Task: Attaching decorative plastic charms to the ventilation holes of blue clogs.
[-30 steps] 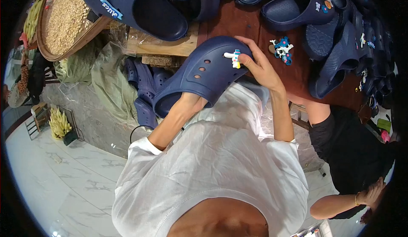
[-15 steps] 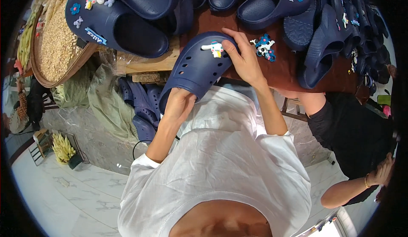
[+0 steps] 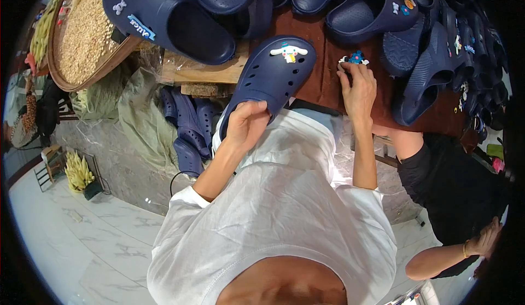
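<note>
My left hand grips a navy clog at its foot opening, thumb on top and the other fingers hidden inside. The clog's holed toe points away from me. A white long-eared character charm sits on the toe, with the visible holes around it bare. To the right, my right hand reaches over a small pile of blue, white and black shoe charms on the brown table cover. Its fingertips are at the pile, with thumb and forefinger apart. Fingers partly cover the charms.
A charm-decorated navy clog lies at the far left. More navy clogs crowd the right, and several lie below on the left. Beyond them stands a round tray of grain. A person in black sits at right.
My right hand has left the charm on the clog's toe and moved right to the charm pile. My left thumb now lies on top of the clog. The view has shifted slightly.
</note>
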Available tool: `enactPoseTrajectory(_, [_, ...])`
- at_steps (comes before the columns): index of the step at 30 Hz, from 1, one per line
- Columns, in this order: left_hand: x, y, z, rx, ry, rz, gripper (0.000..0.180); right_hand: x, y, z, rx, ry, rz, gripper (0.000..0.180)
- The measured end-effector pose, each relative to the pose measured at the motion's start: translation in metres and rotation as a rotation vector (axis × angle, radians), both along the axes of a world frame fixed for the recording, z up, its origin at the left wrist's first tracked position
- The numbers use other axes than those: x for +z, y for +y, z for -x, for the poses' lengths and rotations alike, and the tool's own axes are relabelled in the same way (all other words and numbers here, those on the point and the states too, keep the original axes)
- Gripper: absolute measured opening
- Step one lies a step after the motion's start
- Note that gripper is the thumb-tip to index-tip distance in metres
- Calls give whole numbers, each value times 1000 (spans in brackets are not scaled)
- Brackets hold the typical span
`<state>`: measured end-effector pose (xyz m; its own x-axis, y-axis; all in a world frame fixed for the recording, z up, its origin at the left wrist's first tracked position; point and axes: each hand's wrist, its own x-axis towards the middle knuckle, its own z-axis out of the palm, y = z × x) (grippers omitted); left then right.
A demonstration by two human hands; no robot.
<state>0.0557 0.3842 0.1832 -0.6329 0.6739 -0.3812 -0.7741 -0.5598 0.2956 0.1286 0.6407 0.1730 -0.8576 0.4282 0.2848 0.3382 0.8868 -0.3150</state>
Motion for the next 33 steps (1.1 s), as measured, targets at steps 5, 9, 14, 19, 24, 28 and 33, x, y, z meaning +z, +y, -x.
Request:
enactPoseTrajectory(5, [11,12,4,26,-14,31,50,1,-4,4,-1,127,102,14])
enactPoseTrajectory(9, [10,20,9,12,6,71,49,17,-25,12,89,355,342,13])
enactPoseTrajectory(14, [13,25,13,-11,-45,100,47,25,-62,21,272,486,378,18])
enactPoseTrajectory(19, [13,24,14,-11,-67,86,46,13,-66,29,423,435,309,22])
enactPoseTrajectory(24, [14,24,12,6,-41,94,46,20,-66,27,403,383,336,21])
enactPoseTrajectory(28, [16,25,13,-19,-55,94,44,17,-66,28,358,380,349,20])
enactPoseTrajectory(33, [11,21,11,-2,-64,114,44,12,-65,26,329,453,336,19])
